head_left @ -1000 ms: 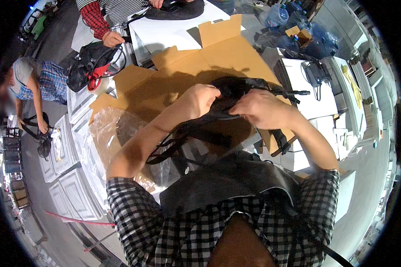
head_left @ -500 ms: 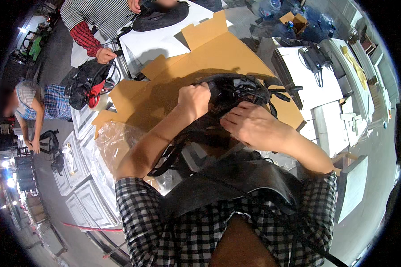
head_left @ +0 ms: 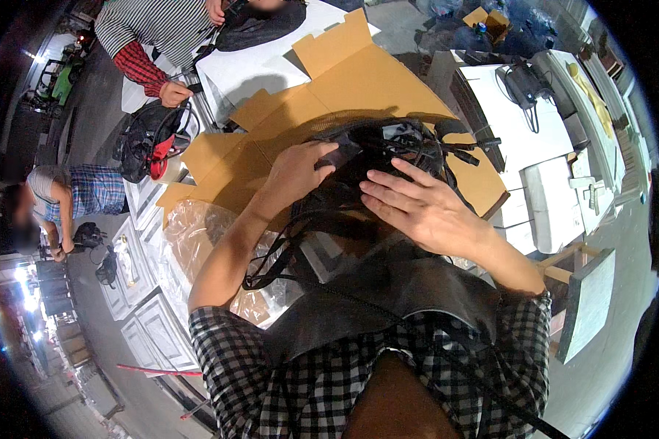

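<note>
Workshop floor [head_left: 626,271], grey, with white panels [head_left: 132,263] at the left and a white stack [head_left: 516,102] at the right. Work surface: one brown cardboard sheet [head_left: 351,84], flaps spread along its far and left edges.

Item: black mesh bag [head_left: 348,178], bag-like at least, lying over the sheet's near right part. Black cables [head_left: 461,151] run out toward the sheet's right edge; loose straps [head_left: 267,282] trail at the near left.

Left hand [head_left: 296,172]: thumb and fingers bent at the bag's left side — whether they pinch it cannot be told. Right hand [head_left: 428,212]: fingers extended and spread over the bag's near right part, clenched on nothing.

Progress, as judged: bag laid out, cables and straps loose, nothing fastened or tidied; the remainder cannot be gauged.

Room: widest over the sheet's far half. Left edge bordered by clear plastic film [head_left: 198,230] and a black-and-red bundle [head_left: 135,143]; right edge tighter, beside the stack. Co-worker's hand [head_left: 174,94] beyond the far left flaps.
</note>
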Available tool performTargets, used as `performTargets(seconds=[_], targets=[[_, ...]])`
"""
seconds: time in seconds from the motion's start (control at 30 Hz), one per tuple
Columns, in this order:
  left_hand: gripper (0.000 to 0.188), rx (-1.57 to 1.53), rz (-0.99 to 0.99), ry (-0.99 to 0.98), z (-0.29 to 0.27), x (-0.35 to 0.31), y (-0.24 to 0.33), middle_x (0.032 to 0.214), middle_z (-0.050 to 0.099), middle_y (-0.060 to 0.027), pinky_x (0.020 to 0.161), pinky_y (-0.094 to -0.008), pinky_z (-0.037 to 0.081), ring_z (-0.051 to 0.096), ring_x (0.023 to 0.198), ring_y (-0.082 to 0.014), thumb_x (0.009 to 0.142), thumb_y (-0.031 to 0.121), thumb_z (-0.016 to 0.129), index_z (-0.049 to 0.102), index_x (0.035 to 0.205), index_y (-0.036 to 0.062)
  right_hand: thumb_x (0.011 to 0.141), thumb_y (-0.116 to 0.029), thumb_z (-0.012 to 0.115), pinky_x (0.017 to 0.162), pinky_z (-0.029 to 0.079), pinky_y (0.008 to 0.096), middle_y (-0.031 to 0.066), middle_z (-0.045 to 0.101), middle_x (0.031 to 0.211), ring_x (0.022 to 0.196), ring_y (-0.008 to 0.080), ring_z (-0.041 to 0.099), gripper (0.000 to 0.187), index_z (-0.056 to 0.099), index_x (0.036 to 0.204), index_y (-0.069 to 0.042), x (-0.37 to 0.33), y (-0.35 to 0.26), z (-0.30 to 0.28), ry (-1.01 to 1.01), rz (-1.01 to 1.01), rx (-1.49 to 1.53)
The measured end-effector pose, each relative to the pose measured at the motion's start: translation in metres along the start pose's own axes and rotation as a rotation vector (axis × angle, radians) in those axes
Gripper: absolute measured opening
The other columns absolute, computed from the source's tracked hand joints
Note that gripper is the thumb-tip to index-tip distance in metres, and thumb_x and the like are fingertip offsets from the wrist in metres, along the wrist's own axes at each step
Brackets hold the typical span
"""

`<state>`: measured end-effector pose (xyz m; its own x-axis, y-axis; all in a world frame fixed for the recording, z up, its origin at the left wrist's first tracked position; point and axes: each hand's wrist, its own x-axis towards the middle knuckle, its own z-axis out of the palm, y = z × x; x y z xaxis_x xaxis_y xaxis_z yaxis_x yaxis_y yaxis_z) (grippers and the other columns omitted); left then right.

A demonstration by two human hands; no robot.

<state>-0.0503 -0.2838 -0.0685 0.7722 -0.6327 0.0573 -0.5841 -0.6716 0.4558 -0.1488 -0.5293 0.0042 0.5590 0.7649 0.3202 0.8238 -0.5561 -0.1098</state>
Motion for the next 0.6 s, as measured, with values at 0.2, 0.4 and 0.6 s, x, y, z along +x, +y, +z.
performTargets(seconds=[0.2,0.4,0.6], targets=[[0.042,0.136,0.027,-0.1,-0.002,-0.001,0.006,0.121,0.055,-0.0151,0.087,-0.0388,0.047,0.057,0.103,-0.0319,0.078,0.017,0.066,0.056,0.118,0.0132,0.073,-0.009,0.059,0.105,0.033,0.0428,0.0095,0.059,0.117,0.119,0.0237,0.049,0.025,0.067,0.095,-0.002,-0.019,-0.008,0.004,0.15,0.062,0.13],[0.044,0.227,0.043,-0.104,-0.003,-0.004,0.014,0.121,0.054,-0.017,0.085,-0.0397,0.047,0.058,0.1,-0.0321,0.078,0.02,0.064,0.055,0.12,0.0136,0.067,-0.013,0.061,0.089,0.044,0.0388,0.0107,0.062,0.107,0.104,0.0253,0.057,0.028,0.065,0.093,-0.001,-0.037,-0.008,0.009,0.275,0.118,0.184],[0.045,0.239,0.073,-0.088,-0.003,-0.004,0.015,0.119,0.054,-0.0192,0.086,-0.04,0.046,0.057,0.101,-0.0337,0.079,0.02,0.064,0.053,0.122,0.0126,0.063,-0.011,0.065,0.083,0.048,0.0376,0.0122,0.063,0.104,0.099,0.0269,0.058,0.034,0.064,0.096,0.001,-0.043,-0.008,0.02,0.284,0.155,0.27]])
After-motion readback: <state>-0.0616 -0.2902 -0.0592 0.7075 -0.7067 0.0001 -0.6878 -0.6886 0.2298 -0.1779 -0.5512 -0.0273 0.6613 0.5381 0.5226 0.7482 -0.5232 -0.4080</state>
